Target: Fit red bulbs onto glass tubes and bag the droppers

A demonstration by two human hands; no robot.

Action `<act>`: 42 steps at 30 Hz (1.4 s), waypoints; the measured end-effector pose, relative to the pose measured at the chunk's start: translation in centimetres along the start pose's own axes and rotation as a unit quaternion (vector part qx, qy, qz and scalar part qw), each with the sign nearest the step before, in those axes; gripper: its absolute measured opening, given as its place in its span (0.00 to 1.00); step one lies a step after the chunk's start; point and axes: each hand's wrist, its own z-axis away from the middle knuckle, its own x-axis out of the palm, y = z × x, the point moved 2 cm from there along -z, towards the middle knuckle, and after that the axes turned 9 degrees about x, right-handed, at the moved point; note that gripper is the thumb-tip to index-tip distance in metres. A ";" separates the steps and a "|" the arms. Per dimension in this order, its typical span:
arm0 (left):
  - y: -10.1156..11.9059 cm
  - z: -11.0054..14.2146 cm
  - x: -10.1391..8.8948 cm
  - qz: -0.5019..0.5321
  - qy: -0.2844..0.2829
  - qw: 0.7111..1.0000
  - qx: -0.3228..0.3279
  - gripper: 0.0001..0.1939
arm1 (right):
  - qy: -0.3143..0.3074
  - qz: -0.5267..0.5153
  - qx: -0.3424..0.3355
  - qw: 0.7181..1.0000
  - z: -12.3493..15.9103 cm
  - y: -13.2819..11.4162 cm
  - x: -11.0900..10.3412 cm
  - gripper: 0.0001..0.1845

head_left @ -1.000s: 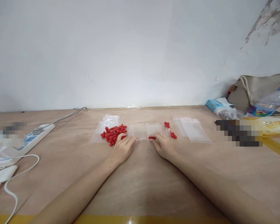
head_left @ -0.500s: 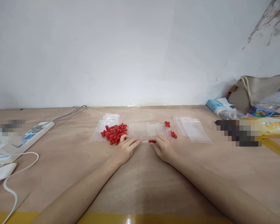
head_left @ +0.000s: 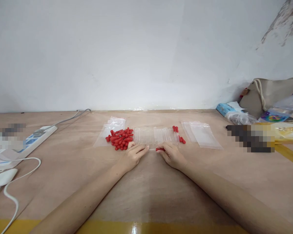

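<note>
My left hand (head_left: pixel 134 156) pinches one end of a thin clear glass dropper tube (head_left: pixel 152 149) low over the table. At the tube's other end, my right hand (head_left: pixel 173 156) grips a red rubber dropper bulb (head_left: pixel 158 149), partly hidden by its fingers. Bulb and tube are in line and appear to meet. Left of my hands lies a heap of red rubber bulbs (head_left: pixel 119 139). Just beyond the fingers, several clear glass tubes (head_left: pixel 144 135) lie side by side. To their right are a few droppers with red bulbs (head_left: pixel 175 129), their bulb ends pointing different ways.
Clear zip bags (head_left: pixel 205 135) lie on the right, and another bag (head_left: pixel 104 131) is partly under the bulb heap. A white power strip (head_left: pixel 41 138) with cables is at left. Far right are a tissue pack (head_left: pixel 223 110), a grey bag (head_left: pixel 273 94) and a blurred dark object (head_left: pixel 249 139).
My right fingers have curled further over the red bulb, covering more of it. The left hand has stayed almost in place on the tube. The view has shifted slightly.
</note>
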 end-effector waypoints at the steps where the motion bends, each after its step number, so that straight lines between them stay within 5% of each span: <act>1: 0.0 0.0 0.0 -0.001 -0.003 1.000 0.003 0.16 | -0.003 0.001 -0.006 1.000 0.0 0.0 0.0 0.07; 18: 0.7 -0.7 0.2 -0.013 0.004 1.000 0.009 0.14 | -0.038 0.017 -0.023 0.999 -0.2 -0.1 0.3 0.10; 23: 0.9 -0.9 0.3 0.010 0.022 0.999 -0.024 0.14 | 0.002 -0.126 0.079 0.989 -1.2 0.3 -0.2 0.10; 28: 1.1 -1.4 -0.1 0.027 0.002 0.997 -0.073 0.20 | 0.076 -0.279 0.230 0.929 -2.7 2.4 -2.8 0.21; 32: 1.1 -1.4 -0.1 0.032 -0.004 0.994 -0.105 0.16 | 0.173 -0.177 0.333 0.910 -3.5 6.6 -7.2 0.23; 35: 1.2 -1.5 0.1 0.034 -0.018 0.993 -0.109 0.14 | 0.173 -0.012 0.398 0.901 -3.4 9.9 -9.5 0.20; 38: 1.2 -1.5 0.1 0.033 -0.025 0.993 -0.112 0.11 | 0.118 0.125 0.436 0.883 -3.4 11.9 -9.6 0.18; 42: 1.2 -1.6 0.0 0.040 -0.036 0.992 -0.118 0.10 | 0.080 0.167 0.446 0.876 -3.6 12.4 -8.0 0.17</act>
